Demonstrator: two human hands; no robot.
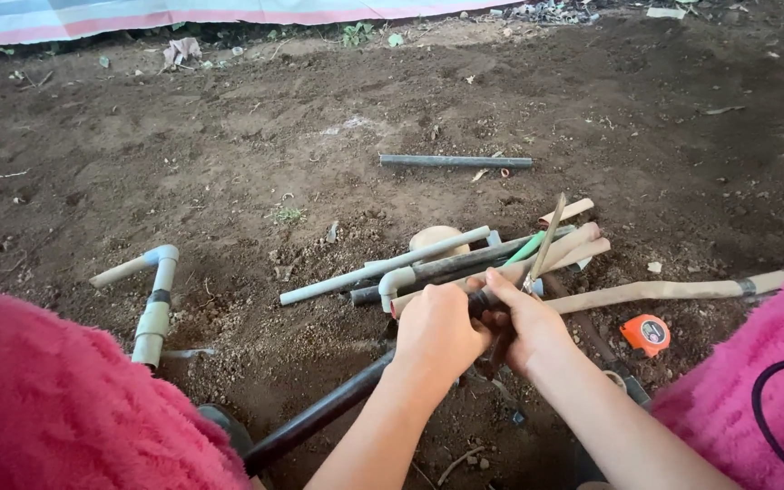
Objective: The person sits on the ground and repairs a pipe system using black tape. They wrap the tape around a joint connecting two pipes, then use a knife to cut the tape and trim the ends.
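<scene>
My left hand (pixel 436 333) grips the end of a long black pipe (pixel 319 414) that runs down to the lower left. My right hand (pixel 524 325) is closed around the same pipe end and a dark fitting, fingers touching the left hand. A thin blade-like stick (pixel 548 238) rises from the right hand's fingers; how it is held is unclear. Just beyond the hands lies a pile of pipes: a white pipe (pixel 383 266), a dark pipe (pixel 465 262), and tan pipes (pixel 573 249).
Bare brown soil all around. A bent white pipe assembly (pixel 154 304) stands at left. A grey pipe (pixel 455 161) lies farther off. An orange tape measure (pixel 646 334) and a long wooden handle (pixel 673 290) lie at right. Pink fuzzy-clad knees (pixel 56 399) frame the view.
</scene>
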